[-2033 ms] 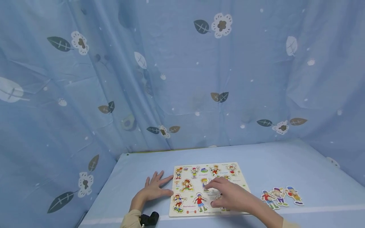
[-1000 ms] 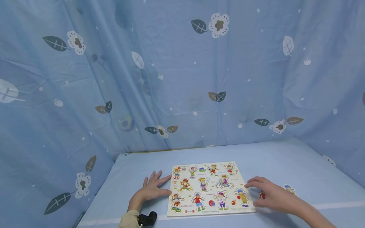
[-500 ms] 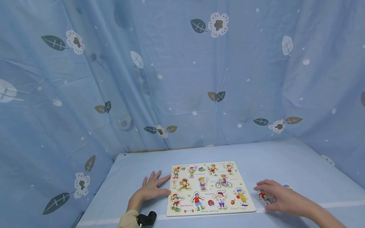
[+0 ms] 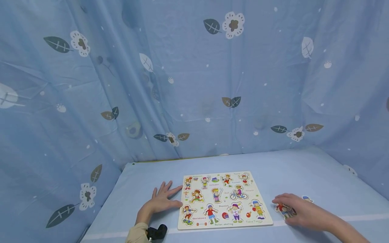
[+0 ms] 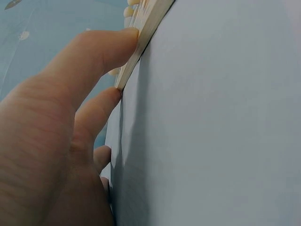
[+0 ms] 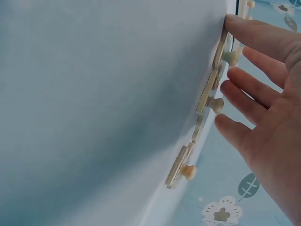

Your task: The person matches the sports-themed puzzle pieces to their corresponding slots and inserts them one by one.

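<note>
A wooden knob puzzle board (image 4: 203, 208) with printed sports figures lies flat on the table. Several figures in its upper rows carry small round knobs. My left hand (image 4: 161, 202) is at the board's left edge, fingers spread; in the left wrist view its thumb (image 5: 113, 44) touches the board's side. To the right of the board, my right hand (image 4: 307, 211) reaches over a red-shirted puzzle piece (image 4: 282, 210), thumb and forefinger on either side of it. Another loose piece (image 4: 307, 198) with a blue cap shows behind that hand. In the right wrist view the thumb (image 6: 235, 23) is at the nearest piece's edge.
In the right wrist view, three knobs stand up from loose pieces (image 6: 178, 165) lying in a row. A blue curtain (image 4: 194, 84) with flowers and leaves hangs behind the pale blue table (image 4: 146, 179). A black device (image 4: 157, 233) sits at the left wrist.
My right hand has moved from over the board's lower right part to the loose pieces on its right. The bottom-row figures it covered now show. The left hand has stayed at the board's edge.
</note>
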Available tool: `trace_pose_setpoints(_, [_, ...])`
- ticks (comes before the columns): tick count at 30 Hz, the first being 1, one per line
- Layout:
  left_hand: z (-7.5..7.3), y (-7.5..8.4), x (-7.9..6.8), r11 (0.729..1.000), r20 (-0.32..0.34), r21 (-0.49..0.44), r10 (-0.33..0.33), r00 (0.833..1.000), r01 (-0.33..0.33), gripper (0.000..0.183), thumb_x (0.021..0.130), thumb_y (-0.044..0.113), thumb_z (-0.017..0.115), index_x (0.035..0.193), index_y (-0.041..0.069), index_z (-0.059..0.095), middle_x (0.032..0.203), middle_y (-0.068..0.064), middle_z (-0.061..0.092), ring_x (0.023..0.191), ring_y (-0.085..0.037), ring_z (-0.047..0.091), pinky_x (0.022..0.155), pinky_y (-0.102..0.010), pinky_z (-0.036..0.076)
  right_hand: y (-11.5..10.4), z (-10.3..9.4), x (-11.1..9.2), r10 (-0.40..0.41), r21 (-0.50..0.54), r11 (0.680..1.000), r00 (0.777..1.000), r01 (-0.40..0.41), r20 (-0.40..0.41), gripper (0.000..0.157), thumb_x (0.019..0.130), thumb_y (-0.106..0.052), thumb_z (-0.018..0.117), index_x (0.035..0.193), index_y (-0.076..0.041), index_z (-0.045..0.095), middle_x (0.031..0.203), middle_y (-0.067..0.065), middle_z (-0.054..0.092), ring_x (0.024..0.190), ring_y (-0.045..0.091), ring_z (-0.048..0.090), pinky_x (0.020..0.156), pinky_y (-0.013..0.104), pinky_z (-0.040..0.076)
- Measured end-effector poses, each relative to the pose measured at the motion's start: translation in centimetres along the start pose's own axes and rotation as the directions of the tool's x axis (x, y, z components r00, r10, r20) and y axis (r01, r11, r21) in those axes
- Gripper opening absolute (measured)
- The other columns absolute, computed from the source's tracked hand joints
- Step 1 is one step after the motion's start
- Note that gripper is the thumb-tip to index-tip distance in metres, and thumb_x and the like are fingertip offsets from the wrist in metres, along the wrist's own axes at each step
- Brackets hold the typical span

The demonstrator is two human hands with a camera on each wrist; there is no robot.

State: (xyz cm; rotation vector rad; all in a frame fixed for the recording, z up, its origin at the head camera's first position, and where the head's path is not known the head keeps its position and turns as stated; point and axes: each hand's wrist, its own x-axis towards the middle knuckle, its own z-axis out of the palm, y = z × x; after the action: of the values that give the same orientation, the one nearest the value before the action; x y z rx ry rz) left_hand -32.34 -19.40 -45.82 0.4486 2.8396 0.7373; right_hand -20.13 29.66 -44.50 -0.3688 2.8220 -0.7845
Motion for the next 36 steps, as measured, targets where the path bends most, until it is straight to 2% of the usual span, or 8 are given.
trace_pose_setpoints(6, [0.13,-0.02,0.05,1.0,0.003,-0.006,-0.008,1.0,0.008,0.08,0.075,0.058,0.075,0.144,0.024,0.054,0.16,-0.02,0.026,0.149,-0.048,0.006,0.116,-0.069,-0.003,0.27,0.04,0.16,0.028,0.035,0.999,1.0,-0.028,0.005,0.058,0.074,-0.024,0.084,0.128,-0.013,0.064,0.133,0.014,0.058,0.123,0.04,0.052,0.1,0.066,0.042])
trace_pose_setpoints(12, [0.22,-0.13,0.13,1.0,0.004,0.003,-0.004,1.0,0.004,0.079,0.075,0.058,0.074,0.144,0.024,0.054,0.16,-0.02,0.026,0.149,-0.047,0.007,0.116,-0.068,-0.002,0.17,0.01,0.3,0.008,0.023,1.0,1.0,-0.008,-0.003,0.061,0.071,-0.022,0.085,0.128,-0.013,0.063,0.133,0.017,0.057,0.123,0.043,0.051,0.098,0.069,0.04])
trace_pose_setpoints(20, [0.32,-0.19,0.21,1.0,0.012,-0.014,0.002,1.0,-0.002,0.079,0.076,0.057,0.075,0.145,0.025,0.053,0.161,-0.019,0.025,0.15,-0.047,0.005,0.116,-0.068,-0.003,-0.31,0.0,0.64,0.069,0.015,0.997,0.998,-0.069,-0.006,0.061,0.068,-0.022,0.085,0.126,-0.017,0.064,0.133,0.018,0.055,0.12,0.039,0.052,0.095,0.067,0.044])
trace_pose_setpoints(24, [0.39,-0.32,0.28,1.0,0.012,-0.018,0.006,1.0,-0.005,0.078,0.076,0.056,0.075,0.144,0.025,0.053,0.161,-0.019,0.025,0.15,-0.046,0.006,0.116,-0.068,-0.003,-0.43,-0.01,0.68,0.062,0.018,0.998,0.998,-0.062,-0.022,0.051,0.069,-0.023,0.085,0.116,-0.02,0.067,0.129,0.013,0.057,0.115,0.034,0.054,0.094,0.064,0.047])
trace_pose_setpoints(29, [0.33,-0.3,0.29,1.0,0.013,-0.011,-0.005,1.0,0.006,0.08,0.075,0.058,0.075,0.145,0.026,0.053,0.161,-0.019,0.025,0.15,-0.046,0.005,0.116,-0.067,-0.003,0.07,-0.08,0.71,-0.01,-0.016,1.0,0.999,0.01,-0.035,0.032,0.072,-0.03,0.085,0.098,-0.027,0.068,0.123,0.005,0.06,0.112,0.032,0.055,0.09,0.052,0.05])
trace_pose_setpoints(34, [0.23,-0.25,0.3,1.0,0.017,0.006,-0.024,1.0,0.024,0.08,0.075,0.059,0.074,0.145,0.027,0.052,0.162,-0.018,0.024,0.15,-0.045,0.005,0.117,-0.066,-0.003,0.22,-0.19,0.71,-0.059,-0.043,0.997,0.998,0.057,-0.038,0.024,0.073,-0.032,0.084,0.09,-0.029,0.067,0.123,0.004,0.062,0.114,0.035,0.057,0.088,0.045,0.052])
trace_pose_setpoints(36, [0.19,-0.22,0.27,1.0,0.017,0.007,-0.025,1.0,0.025,0.079,0.076,0.058,0.074,0.145,0.027,0.052,0.162,-0.018,0.024,0.15,-0.045,0.005,0.117,-0.067,-0.003,0.14,-0.24,0.67,-0.068,-0.037,0.997,0.997,0.066,-0.039,0.023,0.073,-0.029,0.084,0.089,-0.028,0.068,0.123,0.006,0.062,0.114,0.037,0.056,0.087,0.047,0.052])
